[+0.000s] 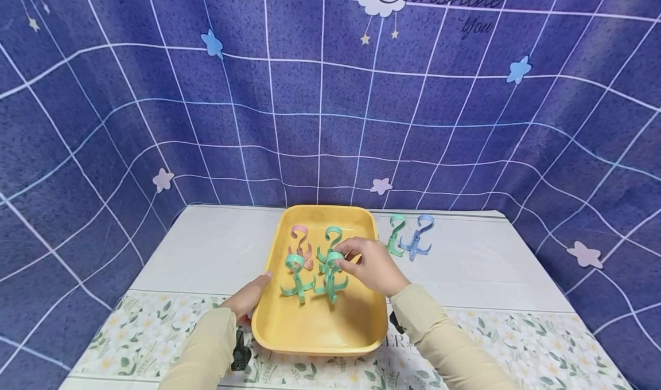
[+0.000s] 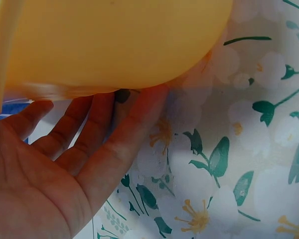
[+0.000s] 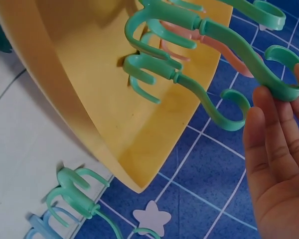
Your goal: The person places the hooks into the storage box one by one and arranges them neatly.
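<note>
My right hand (image 1: pixel 373 264) pinches the curled top of a green multi-prong hanging hook (image 1: pixel 331 287) over the yellow tray (image 1: pixel 320 330). In the right wrist view, thumb and fingertips meet at the curl of this hook (image 3: pixel 234 42). Inside the tray are a second green hook (image 1: pixel 299 287) to the left, another green hook (image 1: pixel 333 233) behind, and a pink hook (image 1: pixel 299 235) at the back left. My left hand (image 1: pixel 249 298) holds the tray's left side, thumb at the rim. Its fingers (image 2: pixel 122 149) reach under the tray's base in the left wrist view.
Right of the tray, a green hook (image 1: pixel 395 235) and a blue hook (image 1: pixel 417 244) lie on the white tabletop (image 1: pixel 465 275). A floral cloth (image 1: pixel 170 321) covers the table's front. Behind and at both sides hangs a blue gridded curtain (image 1: pixel 330 137).
</note>
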A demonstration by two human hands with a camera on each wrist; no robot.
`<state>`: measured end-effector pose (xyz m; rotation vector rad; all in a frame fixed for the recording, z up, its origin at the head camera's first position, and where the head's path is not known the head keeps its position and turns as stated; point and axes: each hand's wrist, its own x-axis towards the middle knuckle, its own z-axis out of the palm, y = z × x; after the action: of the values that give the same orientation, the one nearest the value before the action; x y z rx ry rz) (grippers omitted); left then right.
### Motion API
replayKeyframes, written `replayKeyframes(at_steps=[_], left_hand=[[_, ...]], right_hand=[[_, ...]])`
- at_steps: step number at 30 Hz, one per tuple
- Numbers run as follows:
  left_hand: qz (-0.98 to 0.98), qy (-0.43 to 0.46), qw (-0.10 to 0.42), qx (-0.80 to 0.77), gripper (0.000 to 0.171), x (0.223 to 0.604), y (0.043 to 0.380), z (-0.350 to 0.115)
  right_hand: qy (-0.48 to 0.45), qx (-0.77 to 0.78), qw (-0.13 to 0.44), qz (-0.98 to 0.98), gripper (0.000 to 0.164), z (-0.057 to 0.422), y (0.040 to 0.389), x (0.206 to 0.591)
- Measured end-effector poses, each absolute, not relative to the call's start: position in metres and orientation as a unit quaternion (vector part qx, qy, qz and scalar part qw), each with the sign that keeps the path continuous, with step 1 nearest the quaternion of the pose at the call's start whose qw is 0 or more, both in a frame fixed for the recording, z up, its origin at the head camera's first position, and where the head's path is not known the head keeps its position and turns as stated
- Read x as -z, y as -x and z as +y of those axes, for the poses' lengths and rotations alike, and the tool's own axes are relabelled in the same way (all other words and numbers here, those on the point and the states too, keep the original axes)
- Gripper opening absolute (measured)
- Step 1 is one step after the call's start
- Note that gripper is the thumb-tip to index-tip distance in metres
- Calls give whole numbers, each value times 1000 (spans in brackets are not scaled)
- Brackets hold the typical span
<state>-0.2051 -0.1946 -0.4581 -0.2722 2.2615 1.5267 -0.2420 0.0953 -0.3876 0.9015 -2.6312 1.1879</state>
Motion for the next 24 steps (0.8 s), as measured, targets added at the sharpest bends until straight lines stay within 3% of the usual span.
replayKeyframes(at_steps=[24], left_hand=[[809,103,209,-539,68,456,207,-193]], right_hand=[[-299,-385,48,-872,14,84,244,401]])
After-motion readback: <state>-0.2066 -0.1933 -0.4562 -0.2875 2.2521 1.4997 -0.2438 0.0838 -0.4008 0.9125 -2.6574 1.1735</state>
